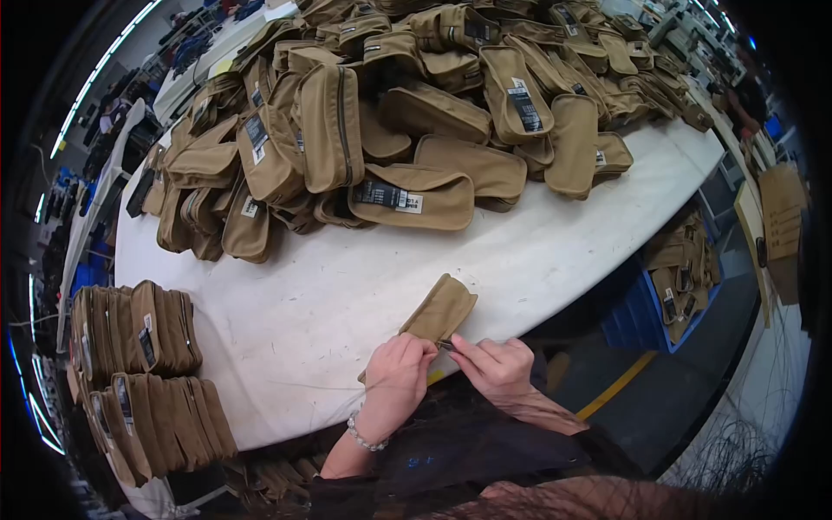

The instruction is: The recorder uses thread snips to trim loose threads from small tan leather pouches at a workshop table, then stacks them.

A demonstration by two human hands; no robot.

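A tan fabric zip pouch (444, 308) lies at the table's near edge, tilted in front of me. My left hand (397, 373) is closed on its near part, thumb and fingertips pinched together, with a beaded bracelet at the wrist. My right hand (498, 368) pinches something small and dark at the pouch's right edge, close to the left fingertips. Whether that is a zipper pull or a small tool cannot be made out. Part of the pouch is hidden behind the left hand.
A large heap of tan pouches (451, 113) with dark labels covers the far side of the white table (295, 321). Neat stacks of pouches (160, 425) stand at the left edge. On the floor at right is a blue bin (628, 312) holding more pouches, near a cardboard box (782, 208).
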